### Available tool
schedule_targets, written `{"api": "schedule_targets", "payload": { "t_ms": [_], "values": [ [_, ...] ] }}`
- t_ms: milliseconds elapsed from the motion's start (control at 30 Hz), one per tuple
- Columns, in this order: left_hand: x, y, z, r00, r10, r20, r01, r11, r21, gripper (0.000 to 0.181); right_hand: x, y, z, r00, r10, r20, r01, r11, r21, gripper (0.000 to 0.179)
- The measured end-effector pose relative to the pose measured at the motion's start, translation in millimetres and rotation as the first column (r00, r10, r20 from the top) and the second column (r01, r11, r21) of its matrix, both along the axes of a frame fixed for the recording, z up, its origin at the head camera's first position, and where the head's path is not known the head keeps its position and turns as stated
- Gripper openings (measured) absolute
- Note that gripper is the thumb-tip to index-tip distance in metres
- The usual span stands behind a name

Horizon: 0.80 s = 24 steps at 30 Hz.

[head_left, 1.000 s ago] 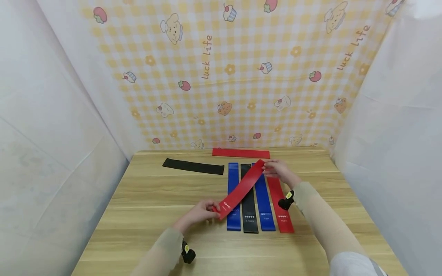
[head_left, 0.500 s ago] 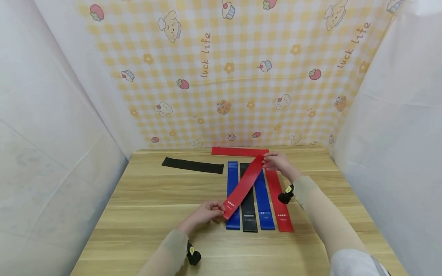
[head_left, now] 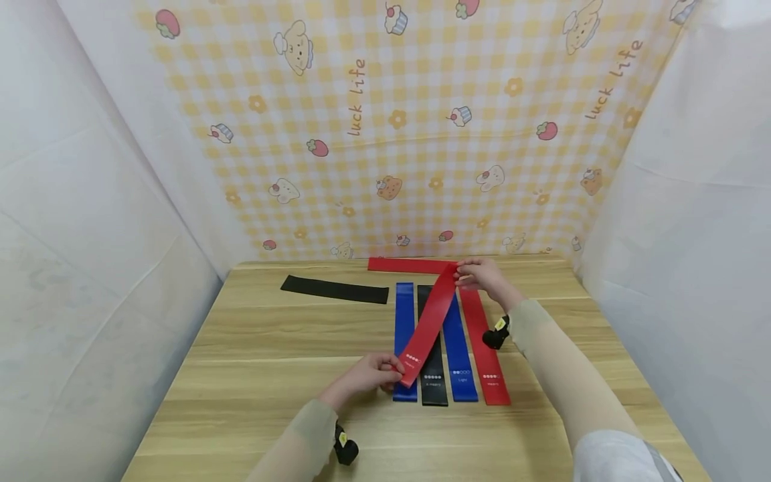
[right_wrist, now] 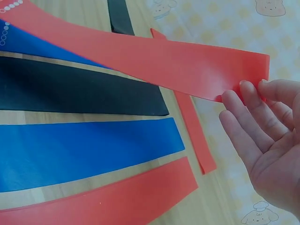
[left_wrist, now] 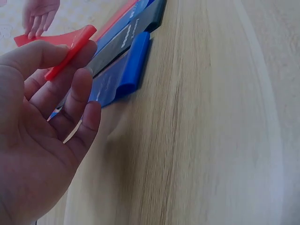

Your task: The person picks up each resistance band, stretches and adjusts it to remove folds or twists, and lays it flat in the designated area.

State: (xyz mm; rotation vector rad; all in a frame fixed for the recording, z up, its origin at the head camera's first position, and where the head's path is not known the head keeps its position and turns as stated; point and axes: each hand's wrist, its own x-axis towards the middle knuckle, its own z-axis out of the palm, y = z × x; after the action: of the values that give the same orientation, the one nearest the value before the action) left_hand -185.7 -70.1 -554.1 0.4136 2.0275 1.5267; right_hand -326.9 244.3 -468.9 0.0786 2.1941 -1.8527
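A person's left hand [head_left: 373,371] pinches the near, white-printed end of a red resistance band [head_left: 429,325] between thumb and fingers, while the right hand [head_left: 482,276] grips the far end at its edge. The band slants above the counter [head_left: 253,368], crossing over a blue band [head_left: 404,311] and a black band [head_left: 436,365]. It looks light and soft, curving between the hands — unlikely to break if dropped, though its smooth, faintly shiny face may slip. A pinch at each end, layers caught together, should keep it flat; a hold at the middle alone would probably let both ends droop. Beyond, a second blue band [head_left: 460,348] and a row-end red band [head_left: 484,335] lie alongside; a crosswise red band [head_left: 409,266] and a crosswise black band [head_left: 334,289] lie toward the back.
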Motion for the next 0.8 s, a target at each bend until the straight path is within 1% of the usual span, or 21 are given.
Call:
{"api": "schedule_targets", "payload": {
  "t_ms": [100, 333, 500, 633, 800],
  "values": [
    [0.1, 5.7, 1.7, 1.000, -0.009, -0.012, 0.009, 1.000, -0.004, 0.010, -0.3, 0, 0.9, 1.000, 0.002, -0.002, -0.002, 1.000, 0.003, 0.036],
    [0.3, 19.0, 1.7, 0.997, -0.033, -0.074, 0.033, 0.999, -0.004, 0.012, -1.9, 3, 0.6, 1.000, -0.004, -0.010, 0.005, 1.000, 0.024, 0.033],
    [-0.6, 27.7, 2.3, 0.997, -0.052, -0.064, 0.050, 0.999, -0.019, 0.016, -3.8, 7, 2.0, 1.000, -0.013, -0.016, 0.013, 0.999, 0.035, 0.032],
    [-0.7, 35.7, 2.7, 0.996, -0.075, -0.054, 0.075, 0.997, -0.013, 0.014, -4.9, 10, 4.6, 0.999, -0.022, -0.024, 0.023, 0.999, 0.039, 0.031],
    [1.7, 48.1, 5.2, 0.993, -0.112, -0.035, 0.112, 0.994, 0.006, 0.011, -4.4, 14, 5.9, 0.999, -0.031, -0.030, 0.032, 0.999, 0.039, 0.030]
  ]
}}
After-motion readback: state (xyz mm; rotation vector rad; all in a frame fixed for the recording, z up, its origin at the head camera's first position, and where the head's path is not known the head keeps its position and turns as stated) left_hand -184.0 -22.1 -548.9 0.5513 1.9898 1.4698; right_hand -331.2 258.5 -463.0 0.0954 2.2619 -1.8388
